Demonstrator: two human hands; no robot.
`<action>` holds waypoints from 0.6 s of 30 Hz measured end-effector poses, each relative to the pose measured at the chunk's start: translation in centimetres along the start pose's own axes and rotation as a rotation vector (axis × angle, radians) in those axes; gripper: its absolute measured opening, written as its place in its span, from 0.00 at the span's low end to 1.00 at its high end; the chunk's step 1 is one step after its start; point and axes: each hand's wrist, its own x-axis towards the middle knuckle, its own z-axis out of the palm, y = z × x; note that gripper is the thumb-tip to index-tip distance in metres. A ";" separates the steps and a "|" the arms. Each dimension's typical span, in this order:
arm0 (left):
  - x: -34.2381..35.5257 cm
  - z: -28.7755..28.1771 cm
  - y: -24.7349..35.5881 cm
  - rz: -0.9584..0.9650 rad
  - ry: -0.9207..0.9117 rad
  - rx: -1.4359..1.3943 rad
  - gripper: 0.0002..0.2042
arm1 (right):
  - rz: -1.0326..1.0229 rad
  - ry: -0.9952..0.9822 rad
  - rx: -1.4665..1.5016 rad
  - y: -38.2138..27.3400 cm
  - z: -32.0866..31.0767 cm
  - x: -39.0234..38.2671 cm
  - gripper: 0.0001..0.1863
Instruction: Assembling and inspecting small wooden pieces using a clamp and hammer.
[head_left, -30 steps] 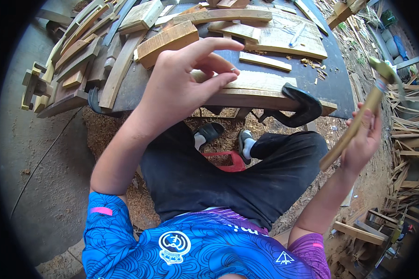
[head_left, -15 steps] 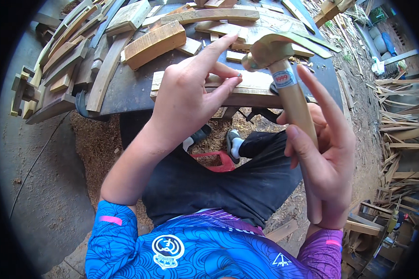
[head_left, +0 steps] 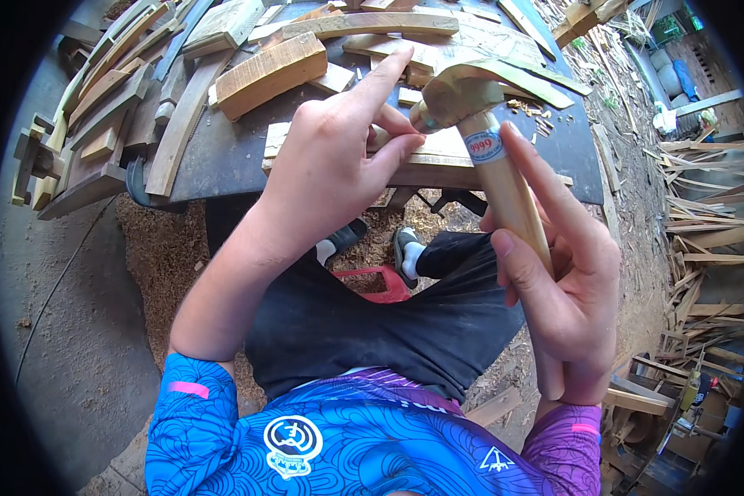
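Observation:
My right hand (head_left: 558, 264) is wrapped round the wooden handle of a claw hammer (head_left: 504, 186), with the index finger stretched along it. The hammer's metal head is raised, its striking face close to my left fingertips and its claw toward the right. My left hand (head_left: 339, 157) pinches a small nail between thumb and forefinger, mostly hidden now, while another finger points forward. Below the fingertips lies a pale wooden board (head_left: 430, 153) along the near edge of the dark worktable (head_left: 215, 157).
A thick wood block (head_left: 269, 78), a long curved strip (head_left: 372, 25) and several offcuts lie farther back on the table. More lengths are piled at its left end (head_left: 112, 116). Scrap slats (head_left: 711, 231) cover the ground at right. A red plastic stool (head_left: 380, 285) shows between my legs.
The hammer and my right hand have shifted left, bringing the striking face up to my left fingertips. My left hand stays pinched and has moved slightly left.

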 end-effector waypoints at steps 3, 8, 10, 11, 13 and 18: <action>-0.2 0.0 0.2 -0.061 0.006 -0.052 0.37 | 0.023 0.002 0.017 -0.3 0.0 -0.1 0.36; 0.0 -0.2 0.3 -0.092 -0.017 -0.049 0.37 | 0.032 0.084 0.028 -0.8 0.1 -0.1 0.36; 0.0 -0.4 0.5 -0.098 -0.020 -0.035 0.37 | -0.002 0.018 -0.042 -0.8 -0.3 0.1 0.35; 0.1 -0.4 0.6 -0.128 -0.029 -0.034 0.37 | -0.002 0.017 -0.040 -0.8 -0.3 0.2 0.35; 0.1 -0.5 0.6 -0.158 -0.039 -0.033 0.36 | 0.004 -0.008 -0.024 -0.9 -0.3 0.3 0.34; 0.4 -0.6 1.1 -0.156 -0.059 0.019 0.33 | -0.067 0.123 -0.039 -1.3 0.1 0.1 0.33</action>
